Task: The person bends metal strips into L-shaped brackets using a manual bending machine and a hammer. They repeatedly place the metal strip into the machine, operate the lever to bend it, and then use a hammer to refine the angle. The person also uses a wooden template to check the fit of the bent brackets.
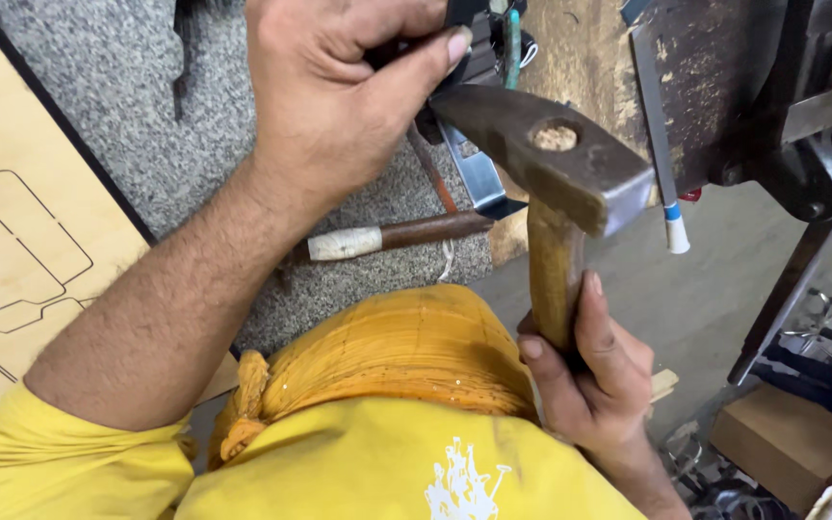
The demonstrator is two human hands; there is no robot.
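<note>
Left of the hammer (556, 164), a pale wooden board (12, 241) cut with thin outlines lies against a grey speckled slab (127, 77). The left hand (339, 87) is clenched on a dark metal piece (469, 48) just above the hammer's head. Below that hand, a brown stick with a white-wrapped end (387, 236) rests on the slab. The hammer has a worn, rust-brown steel head with a wood plug showing in its eye, and a rough wooden handle. The right hand (589, 376) grasps that handle low down. Right of the hammer stands a heavy dark machine (772, 96), over a grey floor (686, 299) with a cardboard box (787, 443).
</note>
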